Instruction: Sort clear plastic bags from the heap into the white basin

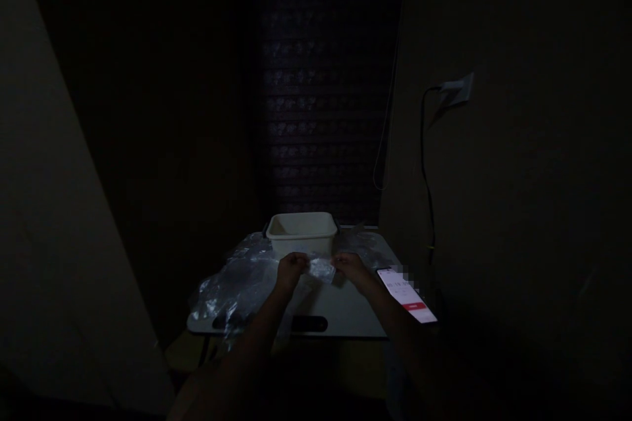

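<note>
A small piece of clear plastic (322, 269) is stretched between my two hands above the white table (350, 309). My left hand (293, 268) pinches its left edge, and my right hand (349, 264) pinches the right edge. Just behind them stands a white rectangular tub (302, 227) with dark handles at its sides. Crumpled clear plastic sheets (232, 286) spread over the left part of the table. The dim light hides fine detail of the fingers.
A lit phone (407, 296) lies at the table's right edge. On the right wall a plug sits in a socket (459, 89), with a dark cable (423, 145) hanging down. Behind the table is a dark window blind (316, 105).
</note>
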